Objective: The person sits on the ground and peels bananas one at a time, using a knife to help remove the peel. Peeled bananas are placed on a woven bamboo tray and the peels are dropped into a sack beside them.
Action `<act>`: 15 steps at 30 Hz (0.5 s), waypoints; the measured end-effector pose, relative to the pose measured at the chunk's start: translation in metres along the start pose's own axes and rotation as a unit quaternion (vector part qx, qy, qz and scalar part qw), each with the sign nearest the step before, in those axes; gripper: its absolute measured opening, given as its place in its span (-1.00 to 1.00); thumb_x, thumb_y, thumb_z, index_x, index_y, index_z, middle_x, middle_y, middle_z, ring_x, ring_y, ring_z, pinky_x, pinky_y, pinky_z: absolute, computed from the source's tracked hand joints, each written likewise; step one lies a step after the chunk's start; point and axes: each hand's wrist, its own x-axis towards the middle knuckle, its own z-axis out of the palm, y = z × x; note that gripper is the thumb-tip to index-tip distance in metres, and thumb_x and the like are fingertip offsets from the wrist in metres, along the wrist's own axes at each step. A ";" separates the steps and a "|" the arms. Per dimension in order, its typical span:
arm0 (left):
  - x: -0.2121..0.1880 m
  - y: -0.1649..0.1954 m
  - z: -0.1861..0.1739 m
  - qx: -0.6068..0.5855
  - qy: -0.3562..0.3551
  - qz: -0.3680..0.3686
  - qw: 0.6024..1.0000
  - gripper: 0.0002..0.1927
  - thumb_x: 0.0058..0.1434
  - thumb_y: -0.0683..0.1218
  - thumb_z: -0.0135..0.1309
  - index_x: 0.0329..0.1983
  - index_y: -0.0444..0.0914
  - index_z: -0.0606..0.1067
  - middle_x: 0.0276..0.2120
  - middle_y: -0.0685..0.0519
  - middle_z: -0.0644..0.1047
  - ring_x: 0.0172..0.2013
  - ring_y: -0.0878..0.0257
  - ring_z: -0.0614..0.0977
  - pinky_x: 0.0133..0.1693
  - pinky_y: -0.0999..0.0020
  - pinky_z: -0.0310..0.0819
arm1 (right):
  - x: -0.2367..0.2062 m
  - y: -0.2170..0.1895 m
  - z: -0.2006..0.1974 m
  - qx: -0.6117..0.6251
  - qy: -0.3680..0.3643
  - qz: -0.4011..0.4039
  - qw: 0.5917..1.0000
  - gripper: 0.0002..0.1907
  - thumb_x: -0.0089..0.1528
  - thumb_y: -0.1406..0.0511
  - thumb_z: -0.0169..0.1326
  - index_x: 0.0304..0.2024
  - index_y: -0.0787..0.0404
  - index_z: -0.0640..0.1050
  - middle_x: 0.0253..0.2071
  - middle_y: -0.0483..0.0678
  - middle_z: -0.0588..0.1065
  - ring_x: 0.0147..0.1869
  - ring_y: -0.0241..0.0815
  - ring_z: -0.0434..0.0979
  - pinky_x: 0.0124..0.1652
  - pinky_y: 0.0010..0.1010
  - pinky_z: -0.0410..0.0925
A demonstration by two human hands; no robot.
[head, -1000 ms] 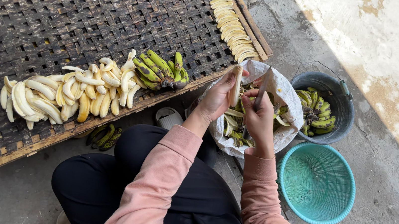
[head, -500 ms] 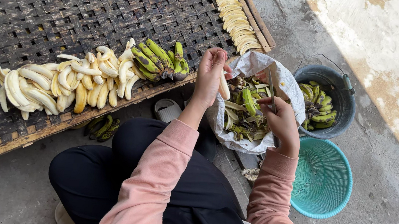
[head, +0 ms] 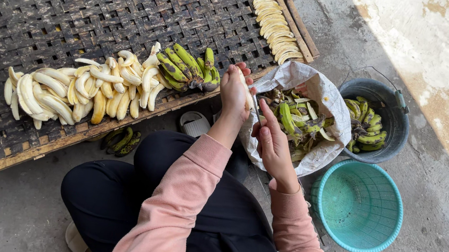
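Observation:
My left hand grips a peeled pale banana, holding it upright beside the edge of the woven drying rack. Just below it, my right hand is closed on a small knife whose thin blade points up at the banana. Both hands hover at the left rim of a white sack filled with green peels. On the rack lie a pile of peeled bananas and a bunch of green bananas.
A row of pale banana slices lines the rack's far right corner. A dark bucket of green bananas stands right of the sack, with a teal plastic basket below it. A few green bananas and a sandal lie near my knees.
My right hand has moved left from over the sack and now meets the left hand. The left hand with the banana has dropped slightly toward me.

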 end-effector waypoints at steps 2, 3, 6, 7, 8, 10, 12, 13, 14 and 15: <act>0.002 0.000 -0.003 0.022 0.008 0.001 1.000 -0.66 0.51 0.11 -0.27 -0.04 -0.17 0.44 -0.24 0.10 0.48 -0.38 0.36 0.44 -0.46 0.43 0.40 | 0.005 -0.006 0.008 -0.010 -0.008 -0.003 1.000 -0.47 0.51 0.24 -0.23 0.55 0.09 0.19 -0.25 -0.22 0.39 -0.42 -0.51 0.21 -0.37 -0.69 0.22; 0.003 0.001 -0.004 0.032 0.011 0.003 0.999 -0.66 0.50 0.11 -0.27 -0.04 -0.17 0.44 -0.24 0.10 0.48 -0.38 0.36 0.44 -0.47 0.44 0.38 | 0.007 -0.008 0.010 -0.012 -0.011 -0.005 1.000 -0.47 0.51 0.24 -0.22 0.54 0.09 0.20 -0.25 -0.22 0.39 -0.42 -0.51 0.21 -0.37 -0.68 0.22; 0.001 0.005 -0.005 0.014 -0.011 0.002 1.000 -0.66 0.51 0.09 -0.25 -0.03 -0.21 0.45 -0.24 0.09 0.48 -0.37 0.36 0.43 -0.47 0.44 0.38 | 0.010 -0.009 0.011 -0.024 -0.018 -0.017 0.999 -0.48 0.50 0.26 -0.19 0.53 0.09 0.22 -0.27 -0.23 0.39 -0.41 -0.50 0.21 -0.37 -0.67 0.22; 0.001 0.008 -0.004 0.015 -0.008 0.002 1.000 -0.67 0.51 0.09 -0.25 -0.04 -0.21 0.44 -0.25 0.09 0.47 -0.38 0.36 0.43 -0.48 0.44 0.37 | 0.010 -0.008 0.011 -0.032 -0.019 -0.025 0.999 -0.48 0.50 0.27 -0.19 0.53 0.09 0.22 -0.27 -0.23 0.38 -0.41 -0.49 0.20 -0.36 -0.66 0.22; 0.000 0.010 -0.004 0.016 -0.005 0.002 1.000 -0.67 0.51 0.08 -0.25 -0.04 -0.21 0.44 -0.25 0.08 0.47 -0.38 0.36 0.43 -0.49 0.44 0.37 | 0.009 -0.007 0.012 -0.039 -0.021 -0.033 0.998 -0.47 0.50 0.28 -0.18 0.54 0.09 0.21 -0.26 -0.22 0.38 -0.40 -0.49 0.20 -0.35 -0.66 0.22; -0.003 0.014 -0.003 0.025 -0.005 0.009 1.000 -0.67 0.51 0.07 -0.26 -0.04 -0.22 0.44 -0.26 0.08 0.48 -0.38 0.36 0.43 -0.49 0.45 0.37 | 0.009 -0.004 0.014 -0.042 -0.015 -0.032 0.998 -0.48 0.50 0.28 -0.18 0.53 0.08 0.23 -0.26 -0.23 0.40 -0.41 -0.49 0.19 -0.35 -0.66 0.21; -0.005 0.018 -0.003 0.040 -0.008 0.023 0.999 -0.68 0.50 0.04 -0.27 -0.05 -0.22 0.45 -0.26 0.08 0.48 -0.38 0.36 0.44 -0.48 0.46 0.38 | 0.009 -0.001 0.015 -0.045 -0.014 -0.031 0.998 -0.48 0.50 0.29 -0.18 0.53 0.08 0.24 -0.26 -0.22 0.40 -0.41 -0.48 0.19 -0.35 -0.65 0.21; -0.006 0.020 -0.002 0.040 -0.011 0.024 0.999 -0.68 0.50 0.03 -0.27 -0.05 -0.22 0.45 -0.26 0.08 0.48 -0.38 0.36 0.44 -0.48 0.46 0.38 | 0.010 0.000 0.014 -0.047 -0.014 -0.030 0.998 -0.48 0.50 0.29 -0.19 0.53 0.08 0.24 -0.27 -0.22 0.40 -0.42 -0.48 0.19 -0.36 -0.65 0.21; -0.007 0.022 -0.002 0.040 -0.014 0.025 0.999 -0.69 0.50 0.03 -0.27 -0.05 -0.21 0.45 -0.26 0.08 0.49 -0.38 0.36 0.44 -0.49 0.47 0.38 | 0.010 0.002 0.014 -0.050 -0.015 -0.031 0.998 -0.48 0.50 0.29 -0.19 0.53 0.08 0.24 -0.27 -0.22 0.39 -0.42 -0.48 0.19 -0.36 -0.65 0.21; -0.008 0.024 -0.002 0.039 -0.017 0.026 0.999 -0.69 0.49 0.02 -0.27 -0.05 -0.21 0.46 -0.26 0.08 0.49 -0.38 0.36 0.44 -0.49 0.47 0.38 | 0.011 0.003 0.014 -0.045 -0.017 -0.024 0.999 -0.48 0.50 0.29 -0.19 0.52 0.07 0.24 -0.28 -0.22 0.40 -0.43 -0.48 0.19 -0.37 -0.66 0.20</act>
